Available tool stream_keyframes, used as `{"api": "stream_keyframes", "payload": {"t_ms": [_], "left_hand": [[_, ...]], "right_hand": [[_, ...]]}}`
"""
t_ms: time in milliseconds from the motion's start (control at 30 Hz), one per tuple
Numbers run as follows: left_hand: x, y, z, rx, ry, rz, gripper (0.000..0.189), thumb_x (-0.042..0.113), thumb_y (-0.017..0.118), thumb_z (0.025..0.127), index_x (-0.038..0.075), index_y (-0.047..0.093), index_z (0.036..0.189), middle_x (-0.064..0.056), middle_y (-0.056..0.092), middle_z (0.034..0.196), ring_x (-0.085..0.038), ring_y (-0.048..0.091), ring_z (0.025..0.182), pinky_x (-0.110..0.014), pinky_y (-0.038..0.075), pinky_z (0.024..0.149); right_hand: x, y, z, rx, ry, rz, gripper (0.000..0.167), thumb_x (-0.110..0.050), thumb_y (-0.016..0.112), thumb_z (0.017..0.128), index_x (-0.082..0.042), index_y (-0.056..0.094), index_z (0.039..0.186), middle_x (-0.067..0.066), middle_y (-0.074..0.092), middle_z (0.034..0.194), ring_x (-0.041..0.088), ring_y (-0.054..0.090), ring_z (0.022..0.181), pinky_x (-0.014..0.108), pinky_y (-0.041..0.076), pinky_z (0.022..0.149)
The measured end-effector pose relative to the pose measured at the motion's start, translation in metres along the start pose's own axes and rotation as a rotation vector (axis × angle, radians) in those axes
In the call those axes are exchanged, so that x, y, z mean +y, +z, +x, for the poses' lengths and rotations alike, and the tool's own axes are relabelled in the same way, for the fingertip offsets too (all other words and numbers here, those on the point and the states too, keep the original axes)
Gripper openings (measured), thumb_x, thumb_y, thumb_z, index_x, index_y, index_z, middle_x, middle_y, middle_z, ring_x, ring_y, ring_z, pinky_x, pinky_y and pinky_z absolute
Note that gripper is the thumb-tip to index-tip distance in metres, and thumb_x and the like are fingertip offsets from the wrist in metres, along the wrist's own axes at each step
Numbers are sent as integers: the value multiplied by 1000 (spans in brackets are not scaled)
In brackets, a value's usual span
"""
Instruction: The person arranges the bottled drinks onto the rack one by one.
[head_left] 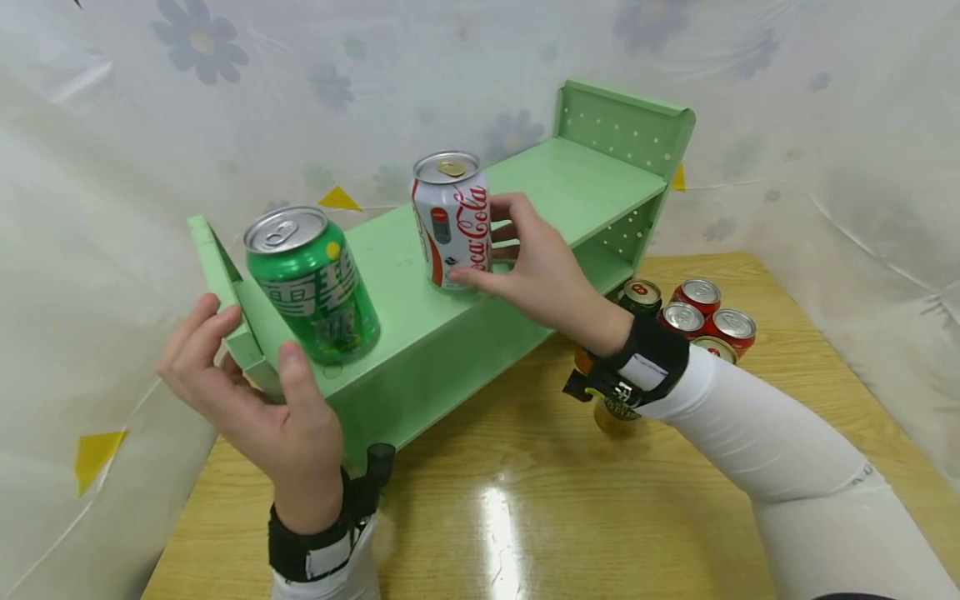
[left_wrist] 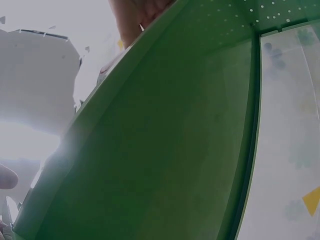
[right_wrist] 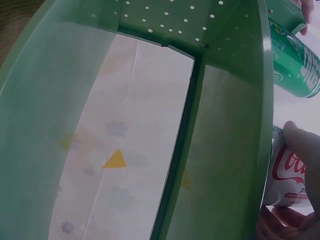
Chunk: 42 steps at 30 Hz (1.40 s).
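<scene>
A white Coca-Cola can [head_left: 453, 221] stands upright on the top board of a green two-tier shelf [head_left: 592, 179]. My right hand [head_left: 536, 262] grips it from the right, thumb across its lower front and fingers on its far side; the right wrist view also shows this grip on the Coca-Cola can [right_wrist: 290, 172]. A green Sprite can with Chinese lettering [head_left: 315, 287] is at the shelf's left end. Beside it is my left hand [head_left: 258, 387], its fingers by the outer side of the left end panel [head_left: 225, 292] and its thumb raised near the can's lower front.
Several red and dark cans [head_left: 701, 308] cluster on the wooden table [head_left: 570, 508] to the right, partly behind my right wrist. The shelf's lower tier [head_left: 442, 383] lies under the top board. Flowered plastic sheeting [head_left: 360, 92] hangs behind and at both sides.
</scene>
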<state>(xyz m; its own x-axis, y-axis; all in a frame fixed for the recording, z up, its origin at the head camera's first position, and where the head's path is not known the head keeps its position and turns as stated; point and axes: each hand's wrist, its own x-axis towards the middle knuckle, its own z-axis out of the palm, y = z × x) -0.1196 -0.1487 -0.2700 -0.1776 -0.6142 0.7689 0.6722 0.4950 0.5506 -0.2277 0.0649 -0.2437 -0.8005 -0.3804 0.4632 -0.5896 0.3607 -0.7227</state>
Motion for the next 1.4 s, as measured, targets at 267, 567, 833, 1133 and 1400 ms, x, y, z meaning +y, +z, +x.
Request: {"api": "stream_keyframes", "payload": {"t_ms": [267, 567, 833, 1133, 1400], "left_hand": [[0, -1, 0, -6, -3, 13, 43, 17, 55, 78, -8, 56, 113, -16, 52, 131, -31, 44, 128, -30, 42, 90], [0, -2, 0, -12, -6, 10, 43, 17, 55, 78, -8, 56, 113, -16, 51, 131, -31, 44, 129, -31, 42, 92], [0, -2, 0, -9, -5, 19, 44, 18, 56, 78, -8, 56, 112, -15, 52, 132, -31, 43, 128, -29, 41, 88], [0, -1, -1, -8, -8, 16, 44, 19, 56, 78, -8, 56, 113, -16, 52, 132, -31, 44, 128, -29, 42, 89], [0, -1, -1, -11, -8, 14, 43, 18, 56, 79, -8, 56, 113, -16, 51, 132, -31, 44, 128, -30, 43, 91]], "right_hand": [[-5, 10, -1, -8, -29, 8, 75, -21, 85, 83, -4, 42, 142, 11, 57, 135, 23, 68, 113, 32, 56, 97], [-9, 20, -1, -7, -47, 12, 76, -22, 86, 83, -4, 43, 142, 10, 58, 135, 23, 69, 112, 32, 56, 96], [-14, 25, -1, -23, -64, 10, 76, -23, 86, 82, -4, 42, 142, 11, 57, 138, 21, 68, 113, 29, 55, 96], [-18, 29, -3, -29, -69, 14, 76, -24, 85, 83, -4, 42, 143, 10, 57, 138, 19, 67, 114, 28, 54, 97], [-18, 32, -4, -39, -72, -5, 78, -25, 84, 85, -5, 40, 146, 10, 56, 140, 20, 66, 116, 28, 54, 98]]}}
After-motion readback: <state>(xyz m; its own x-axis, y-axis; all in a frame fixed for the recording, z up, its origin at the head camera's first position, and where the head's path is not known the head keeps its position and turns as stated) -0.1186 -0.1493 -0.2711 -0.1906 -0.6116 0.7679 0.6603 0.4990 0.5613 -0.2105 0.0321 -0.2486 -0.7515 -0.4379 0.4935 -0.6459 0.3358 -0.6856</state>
